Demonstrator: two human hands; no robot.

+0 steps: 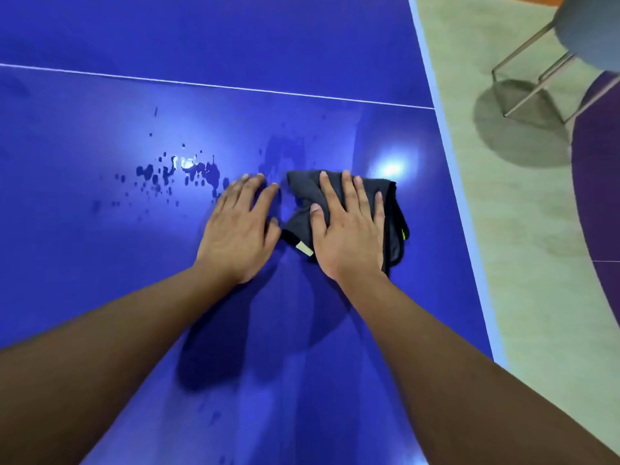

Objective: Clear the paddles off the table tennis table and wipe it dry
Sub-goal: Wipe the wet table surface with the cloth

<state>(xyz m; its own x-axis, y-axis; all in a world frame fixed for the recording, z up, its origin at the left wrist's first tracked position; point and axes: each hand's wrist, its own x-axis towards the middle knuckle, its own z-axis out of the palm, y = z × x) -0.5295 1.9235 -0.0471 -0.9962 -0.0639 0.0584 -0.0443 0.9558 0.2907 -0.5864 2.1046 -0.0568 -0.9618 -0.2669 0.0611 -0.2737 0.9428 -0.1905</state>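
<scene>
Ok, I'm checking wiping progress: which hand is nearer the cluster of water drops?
Left. The left hand lies flat, fingertips at the edge of the water drops; the right hand presses the cloth farther right.

The blue counter (100, 297) has a glossy top, with a thin white line (214, 85) running across it and a pale band (446, 162) along its right edge. A dark grey cloth (302, 196) lies bunched on it near that edge, a small pale tag (306, 249) at its near side. Further from the right edge, water drops (174, 176) are scattered over the surface. A faint damp smear (285, 152) shows just beyond the cloth. The left grip (240, 226) lies flat on the counter between the drops and the cloth.
</scene>
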